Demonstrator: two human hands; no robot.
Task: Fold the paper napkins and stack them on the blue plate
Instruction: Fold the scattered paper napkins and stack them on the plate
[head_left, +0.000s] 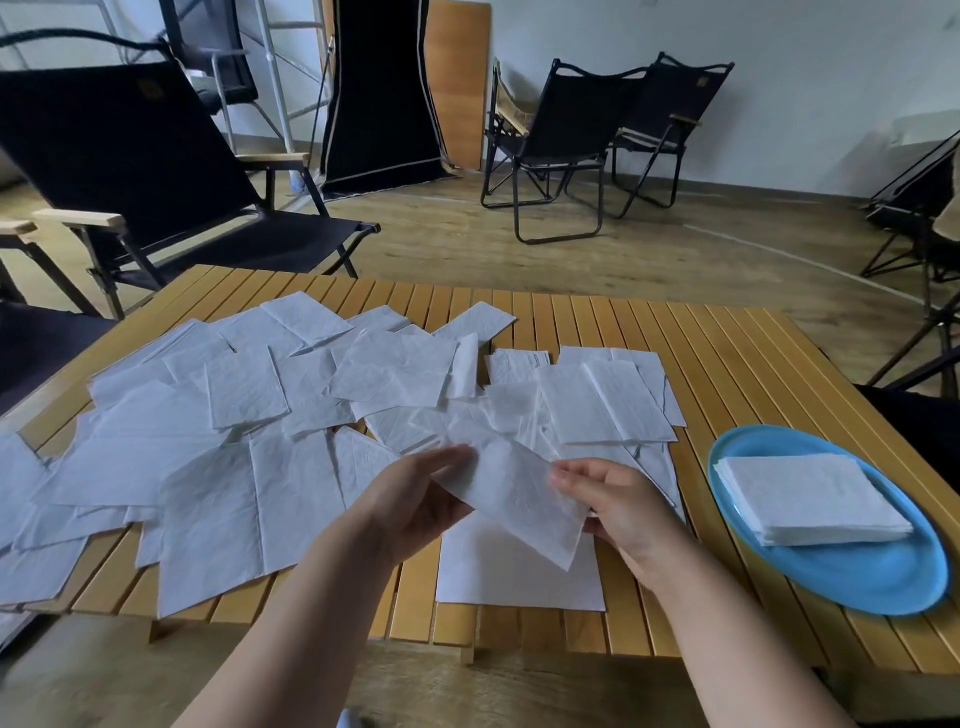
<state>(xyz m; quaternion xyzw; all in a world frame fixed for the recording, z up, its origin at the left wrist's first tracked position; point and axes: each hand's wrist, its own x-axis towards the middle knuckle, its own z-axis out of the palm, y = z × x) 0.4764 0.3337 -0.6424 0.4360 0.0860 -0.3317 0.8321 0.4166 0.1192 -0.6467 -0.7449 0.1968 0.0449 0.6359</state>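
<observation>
Black folding chairs on wood floor, white wall

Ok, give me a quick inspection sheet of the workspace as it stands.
Surface: slatted wooden table.
Job's things: blue plate bears a stack of folded napkins; one napkin held above the table.
Clutter: loose napkins spread over the table's left and middle.
Hands: left hand and right hand each pinch the held napkin.
Cables: nothing seen.
Surroundings: black folding chairs, wooden floor.

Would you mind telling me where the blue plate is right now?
In the head view, the blue plate sits at the table's right edge, right of the right hand, holding a stack of folded napkins.
</observation>
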